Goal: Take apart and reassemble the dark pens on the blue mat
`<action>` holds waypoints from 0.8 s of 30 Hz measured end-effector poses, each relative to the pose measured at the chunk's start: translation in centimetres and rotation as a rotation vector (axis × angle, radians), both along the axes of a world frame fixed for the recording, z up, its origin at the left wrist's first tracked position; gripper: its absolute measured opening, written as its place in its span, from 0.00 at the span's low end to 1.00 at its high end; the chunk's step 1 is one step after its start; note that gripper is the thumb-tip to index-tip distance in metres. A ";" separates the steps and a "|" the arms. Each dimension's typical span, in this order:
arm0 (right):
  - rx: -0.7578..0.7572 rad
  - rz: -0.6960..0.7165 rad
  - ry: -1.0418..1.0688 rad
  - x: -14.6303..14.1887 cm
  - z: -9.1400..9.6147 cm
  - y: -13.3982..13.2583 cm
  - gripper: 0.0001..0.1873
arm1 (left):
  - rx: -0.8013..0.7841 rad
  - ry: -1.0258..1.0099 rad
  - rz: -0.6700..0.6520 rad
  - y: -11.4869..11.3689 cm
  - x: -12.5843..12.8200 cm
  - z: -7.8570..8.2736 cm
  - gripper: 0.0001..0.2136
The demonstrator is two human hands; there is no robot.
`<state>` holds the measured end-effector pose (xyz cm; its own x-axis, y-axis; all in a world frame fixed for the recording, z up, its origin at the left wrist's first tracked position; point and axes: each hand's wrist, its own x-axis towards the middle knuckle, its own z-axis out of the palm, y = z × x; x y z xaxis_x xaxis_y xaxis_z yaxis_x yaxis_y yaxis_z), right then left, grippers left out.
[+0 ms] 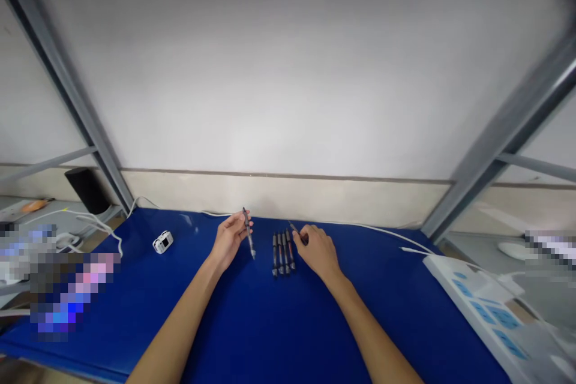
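Observation:
Pinched in the fingers of my left hand [231, 236] is a slim pen [249, 234], held above the blue table with its dark end up and its pale end down. Just to its right, several dark pens [282, 254] lie side by side in a row, some with reddish marks on their barrels. My right hand [318, 249] is closed at the right edge of that row. A slim dark pen-like piece [293, 227] sticks out between its thumb and fingers; the rest of it is hidden, so I cannot tell whether it is a whole pen or a cap.
A small white device with a dark screen [162, 242] lies on the blue tabletop [265, 324] to the left. A white power strip [477, 312] sits at the right edge. White cables [387, 229] run along the wall. Grey metal posts [108, 168] flank the table.

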<state>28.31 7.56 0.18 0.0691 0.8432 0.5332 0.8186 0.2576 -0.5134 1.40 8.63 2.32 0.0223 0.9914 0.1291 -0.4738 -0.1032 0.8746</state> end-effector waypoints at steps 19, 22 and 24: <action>0.058 0.395 0.102 -3.8 2.5 -3.2 0.16 | 0.030 -0.288 -0.244 -2.3 1.2 1.8 0.15; -0.002 0.543 0.105 -5.1 2.6 -4.1 0.13 | 0.041 -0.187 -0.215 -2.4 2.0 1.4 0.15; -0.006 0.544 0.097 -5.6 2.4 -4.3 0.11 | 0.043 -0.164 -0.222 -2.6 2.5 1.3 0.17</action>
